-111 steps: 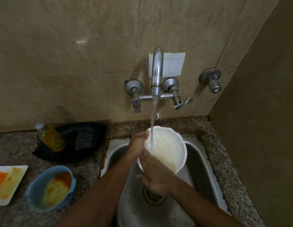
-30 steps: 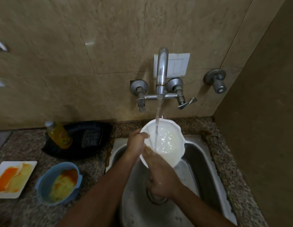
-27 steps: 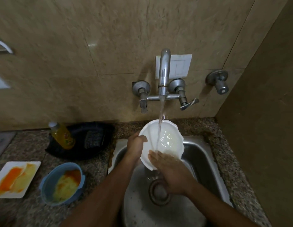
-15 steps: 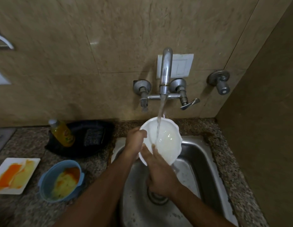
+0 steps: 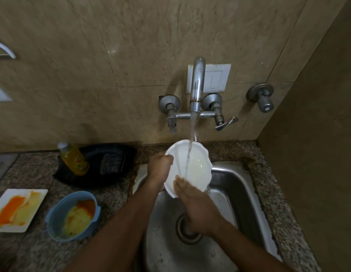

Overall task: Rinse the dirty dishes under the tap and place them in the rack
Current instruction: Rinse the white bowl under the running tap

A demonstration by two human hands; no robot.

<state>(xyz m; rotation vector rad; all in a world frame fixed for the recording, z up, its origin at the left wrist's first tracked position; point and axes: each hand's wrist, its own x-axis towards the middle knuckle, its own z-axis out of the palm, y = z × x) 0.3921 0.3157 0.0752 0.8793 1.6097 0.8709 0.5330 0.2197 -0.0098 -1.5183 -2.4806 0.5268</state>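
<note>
A white scalloped bowl (image 5: 198,165) is tilted toward me over the steel sink (image 5: 239,185), and water from the running tap (image 5: 197,89) falls into it. My left hand (image 5: 160,166) grips the bowl's left rim. My right hand (image 5: 196,207) holds the bowl's near rim from below, fingers against it. A blue bowl (image 5: 55,218) smeared with yellow and orange food and a white square plate (image 5: 2,224) with the same residue wait on the granite counter at the left.
A yellow soap bottle (image 5: 73,159) leans on a black tray (image 5: 104,163) behind the dirty dishes. A side wall closes off the right. A separate valve (image 5: 262,98) sticks out of the back wall. The drain (image 5: 183,230) lies under my right wrist.
Both hands have kept hold of the white bowl under the stream, turning and tilting it slightly. My right hand slid along the near rim. The view shifted a little.
</note>
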